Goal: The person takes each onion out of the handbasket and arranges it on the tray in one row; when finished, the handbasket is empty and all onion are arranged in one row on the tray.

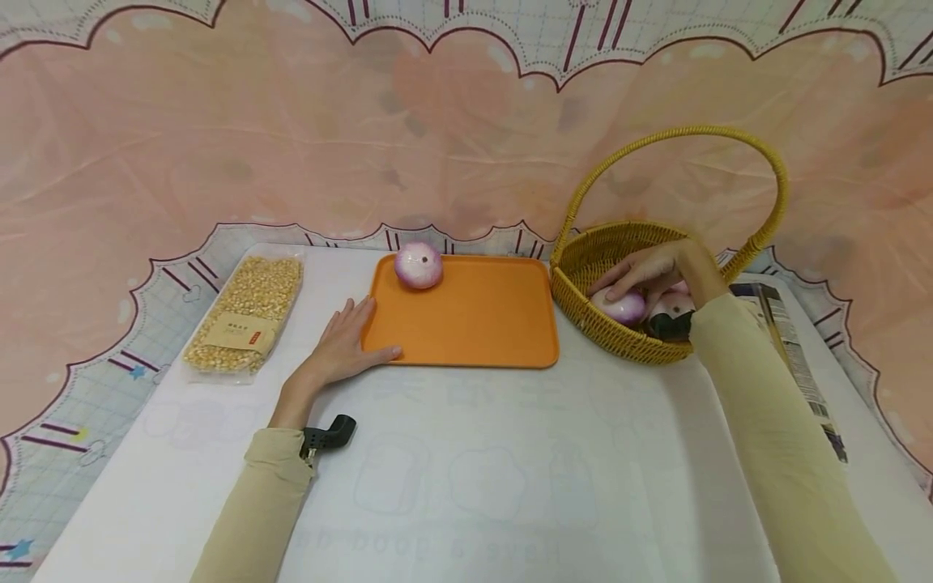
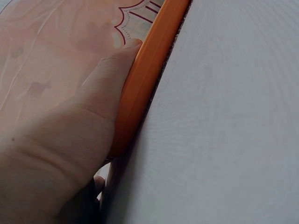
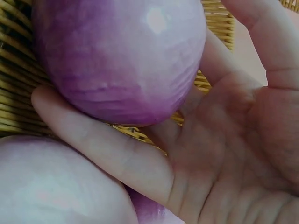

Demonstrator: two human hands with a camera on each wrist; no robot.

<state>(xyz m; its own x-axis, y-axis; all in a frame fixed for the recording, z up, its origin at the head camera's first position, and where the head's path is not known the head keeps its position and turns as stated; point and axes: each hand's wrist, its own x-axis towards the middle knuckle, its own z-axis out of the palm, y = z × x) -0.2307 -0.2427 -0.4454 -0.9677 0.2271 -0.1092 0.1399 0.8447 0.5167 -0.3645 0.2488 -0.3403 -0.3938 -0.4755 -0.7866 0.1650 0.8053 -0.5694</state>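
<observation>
Inside the wicker basket (image 1: 619,346), my right hand (image 1: 659,265) grips a purple-and-white onion (image 1: 619,306). The right wrist view shows my thumb (image 3: 107,144) and fingers on either side of that onion (image 3: 121,60). Another onion (image 3: 51,182) lies right beside the thumb, and more onion shows under my wrist in the basket. My left hand (image 1: 342,344) rests at the front left corner of the orange tray (image 1: 474,316), fingers straight along its side and thumb against its front rim. One onion (image 1: 419,265) sits at the tray's back left.
A clear bag of corn kernels (image 1: 251,312) lies on the white table (image 1: 466,470) left of the tray. The basket's tall handle (image 1: 692,132) arches over its opening. Folded newspaper (image 1: 794,356) lies to the right, partly behind my right arm.
</observation>
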